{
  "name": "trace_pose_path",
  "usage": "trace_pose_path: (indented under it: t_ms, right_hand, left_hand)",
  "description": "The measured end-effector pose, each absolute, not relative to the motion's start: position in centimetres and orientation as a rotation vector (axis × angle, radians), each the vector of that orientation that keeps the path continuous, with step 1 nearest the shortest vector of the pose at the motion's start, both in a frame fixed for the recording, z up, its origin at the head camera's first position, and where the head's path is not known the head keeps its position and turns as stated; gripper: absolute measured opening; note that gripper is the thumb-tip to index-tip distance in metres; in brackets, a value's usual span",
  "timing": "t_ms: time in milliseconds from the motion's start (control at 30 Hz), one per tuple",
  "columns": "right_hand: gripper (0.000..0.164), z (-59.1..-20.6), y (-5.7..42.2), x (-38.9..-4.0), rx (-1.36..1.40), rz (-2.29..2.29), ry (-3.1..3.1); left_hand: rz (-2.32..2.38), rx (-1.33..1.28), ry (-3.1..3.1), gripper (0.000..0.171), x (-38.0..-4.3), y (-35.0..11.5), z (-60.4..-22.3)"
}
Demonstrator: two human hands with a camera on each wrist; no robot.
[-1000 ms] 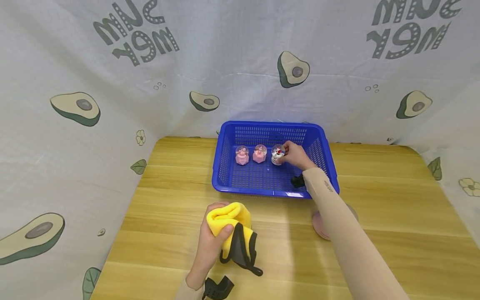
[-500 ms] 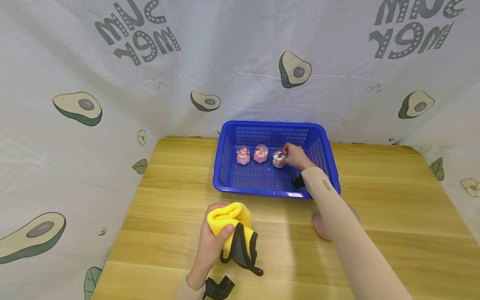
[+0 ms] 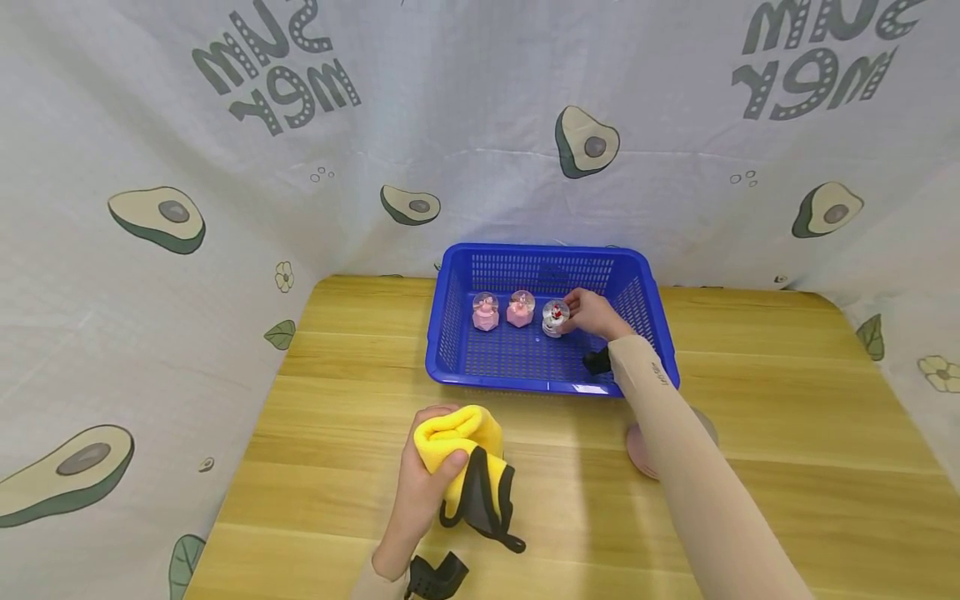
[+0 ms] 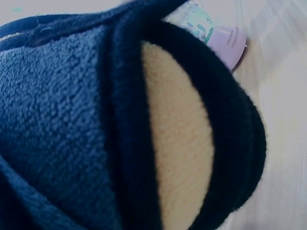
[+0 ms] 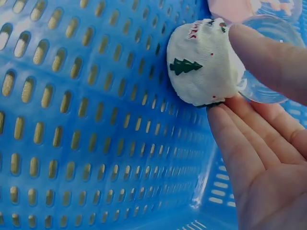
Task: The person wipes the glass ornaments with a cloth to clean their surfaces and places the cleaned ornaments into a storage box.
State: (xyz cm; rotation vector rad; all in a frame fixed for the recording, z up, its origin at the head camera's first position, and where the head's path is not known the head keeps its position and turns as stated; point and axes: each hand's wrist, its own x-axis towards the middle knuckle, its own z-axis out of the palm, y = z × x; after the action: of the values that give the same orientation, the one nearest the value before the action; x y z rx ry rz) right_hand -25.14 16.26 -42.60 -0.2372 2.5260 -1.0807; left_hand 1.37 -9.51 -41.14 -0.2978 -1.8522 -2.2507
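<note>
My right hand (image 3: 594, 315) reaches into the blue plastic basket (image 3: 517, 384) and pinches a small snow globe (image 3: 555, 318) with a white base. In the right wrist view the base (image 5: 199, 67) shows a green tree and rests against the basket's perforated floor; thumb and fingertips hold it from two sides. Two snow globes with pink bases, one at the left (image 3: 485, 312) and one in the middle (image 3: 520, 309), stand beside it. In front of the basket my left hand (image 3: 422, 483) grips a folded yellow and grey towel (image 3: 461, 442) with black edging, which fills most of the left wrist view.
A larger pink-based object (image 3: 640, 452) with a clear dome stands on the wooden table (image 3: 315, 433), partly hidden by my right sleeve (image 3: 690, 450). A white cloth (image 3: 480, 100) printed with avocados hangs behind the table and at its sides.
The white-based snow globe has shifted slightly toward me in the basket, with my right hand still on it. My left hand and the towel stay in place.
</note>
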Motion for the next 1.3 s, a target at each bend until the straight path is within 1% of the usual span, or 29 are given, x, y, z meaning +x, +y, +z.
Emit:
trace_pose_path:
  t_ms: [200,333,500,633,733,933,1100,1300]
  right_hand:
    - [0.053,-41.5,16.5,-25.1,-0.242,-1.144,2.495]
    - [0.053,-40.0,16.5,-25.2,-0.247,-1.229,2.481]
    - [0.053,-37.3,16.5,-25.0,-0.271,-1.409,2.446]
    - [0.054,-34.4,16.8,-23.9,-0.303,-1.621,2.372]
    - [0.053,-32.3,17.3,-22.6,-0.346,-1.849,2.279]
    - [0.04,-29.8,18.7,-19.1,-0.523,-2.363,1.945]
    - [0.04,-29.4,19.9,-15.2,-0.623,-2.583,1.755]
    - [0.045,-30.2,21.4,-11.0,-0.69,-2.682,1.701]
  left_hand:
    - [-2.246,-0.334,-1.84,0.04,1.4,-9.4,-41.2]
    - [-2.248,-0.335,-1.843,0.041,1.4,-9.4,-41.1]
    - [-2.256,-0.332,-1.849,0.043,1.3,-9.4,-41.0]
    - [-2.241,-0.362,-1.842,0.042,1.2,-9.3,-41.1]
    - [-2.243,-0.375,-1.836,0.041,1.1,-9.3,-41.1]
    - [-2.255,-0.353,-1.844,0.041,1.1,-9.3,-41.0]
    - [-2.236,-0.344,-1.857,0.042,1.0,-9.3,-41.0]
    - [-2.254,-0.327,-1.869,0.043,0.8,-9.3,-41.2]
